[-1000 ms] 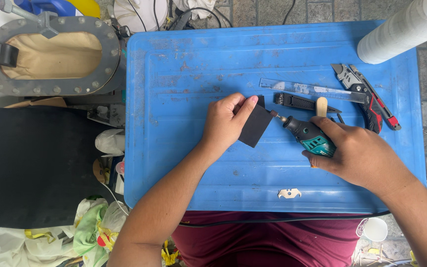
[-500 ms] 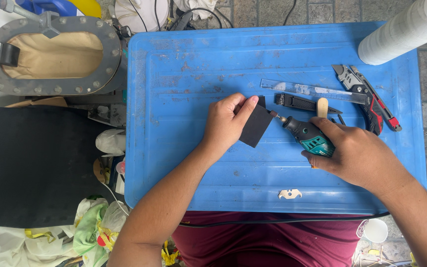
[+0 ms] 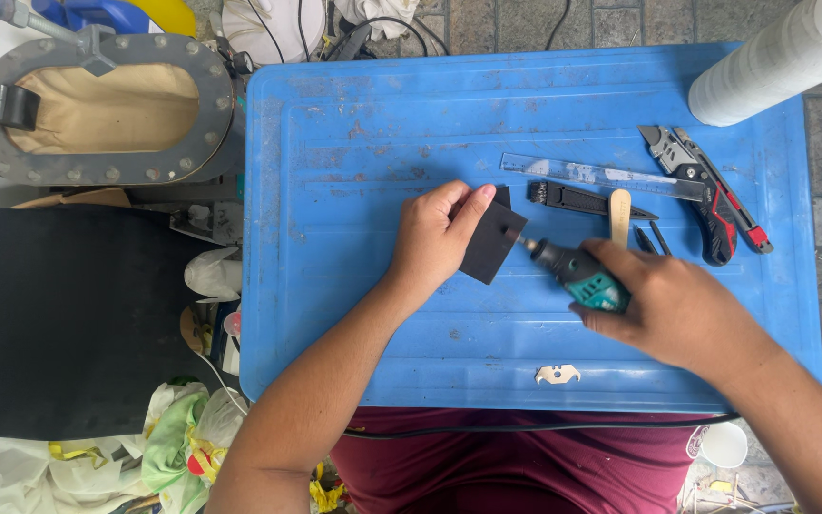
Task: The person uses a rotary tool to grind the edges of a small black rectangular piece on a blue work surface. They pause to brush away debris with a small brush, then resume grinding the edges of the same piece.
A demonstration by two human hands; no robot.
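Two bare hands work at the middle of a scuffed blue plastic tabletop that fills most of the view. To its left a big black sheet lies flat, and above that sits a grey bolted oval flange with tan cloth inside. A white ribbed tube crosses the top right corner, over grey paving stones.

On the tabletop the left hand lies palm down with fingers spread flat, pressing on the left side of a small dark square piece, which is tilted like a diamond. The right hand is curled tight around a teal and black rotary tool; the tool's thin tip touches the piece's right corner, just beside the left fingertips.

Behind the hands lie a clear ruler, a black knife handle, a wooden stick and, further right, a red and black utility knife. Near the front edge rests a small silver hook blade. A black cable runs along the person's maroon shirt.
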